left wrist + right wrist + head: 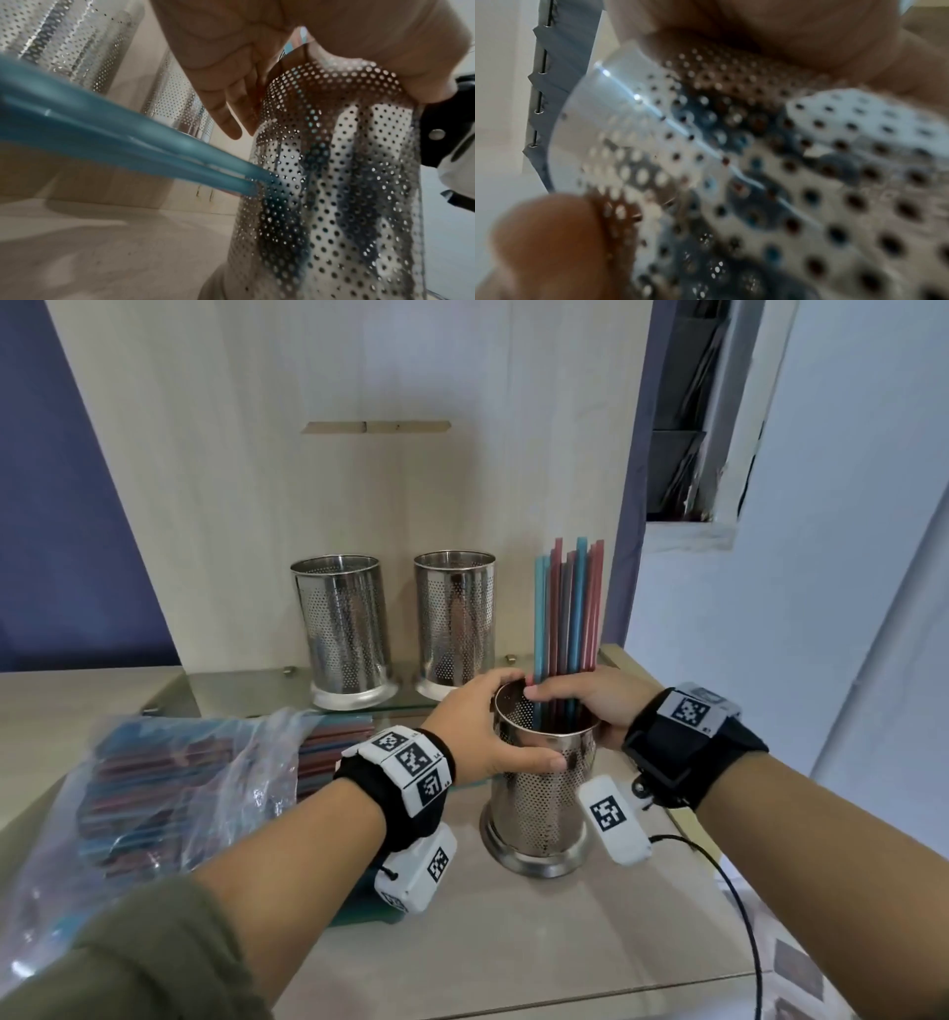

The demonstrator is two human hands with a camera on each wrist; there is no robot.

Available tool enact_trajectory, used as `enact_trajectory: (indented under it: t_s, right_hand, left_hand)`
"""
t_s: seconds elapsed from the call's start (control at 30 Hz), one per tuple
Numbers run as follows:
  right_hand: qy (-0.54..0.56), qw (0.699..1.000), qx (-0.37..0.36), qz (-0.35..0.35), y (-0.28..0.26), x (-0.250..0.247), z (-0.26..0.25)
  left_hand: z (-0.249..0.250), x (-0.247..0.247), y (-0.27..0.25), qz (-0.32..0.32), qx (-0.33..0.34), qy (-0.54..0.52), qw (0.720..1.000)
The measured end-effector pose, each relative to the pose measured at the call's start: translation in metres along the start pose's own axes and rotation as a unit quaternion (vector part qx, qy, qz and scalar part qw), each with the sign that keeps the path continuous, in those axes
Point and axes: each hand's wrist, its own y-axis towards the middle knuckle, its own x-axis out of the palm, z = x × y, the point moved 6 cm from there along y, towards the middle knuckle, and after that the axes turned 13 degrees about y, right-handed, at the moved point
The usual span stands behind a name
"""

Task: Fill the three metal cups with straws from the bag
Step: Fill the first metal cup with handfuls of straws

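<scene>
Straws (565,608) stand bunched in the near perforated metal cup (539,793), which my left hand (477,726) grips while my right hand (580,706) pinches them; releasing unevenly could fan them out and tip it.

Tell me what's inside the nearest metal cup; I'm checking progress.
Red and blue straws stand inside the nearest cup, rising above its rim. Their lower ends and the cup's bottom are hidden.
</scene>
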Motion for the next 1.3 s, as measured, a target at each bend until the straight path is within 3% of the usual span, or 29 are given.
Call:
enact_trajectory:
  t_s: [0.43,0.57,0.67,0.8,0.93,1.07,1.3]
  right_hand:
    - [0.078,0.997,-0.001,-0.023,-0.008,0.006,-0.001]
    - [0.016,1.0,-0.027,0.003,-0.019,-0.009,-0.007]
    - [-0.05,0.997,-0.046,0.043,-0.037,-0.025,-0.005]
    - [-0.157,0.982,-0.064,0.081,-0.066,-0.032,0.008]
    - [-0.233,0.964,-0.082,0.095,-0.082,-0.021,0.025]
    - [-0.239,0.953,-0.138,0.125,-0.08,-0.006,0.027]
    - [-0.23,0.942,-0.178,0.166,-0.077,-0.004,0.029]
  left_hand:
    - [0.008,-0.001,0.001,-0.003,0.016,0.055,0.998]
    - [0.017,-0.007,-0.006,-0.038,0.032,0.058,0.997]
    - [0.013,-0.029,-0.016,-0.066,0.004,0.11,0.992]
    - [-0.004,-0.061,-0.038,-0.087,-0.015,0.206,0.975]
    - [-0.035,-0.065,-0.071,-0.123,-0.023,0.326,0.937]
    - [-0.059,-0.05,-0.088,-0.12,-0.017,0.423,0.898]
    - [-0.056,-0.042,-0.079,-0.07,-0.043,0.475,0.876]
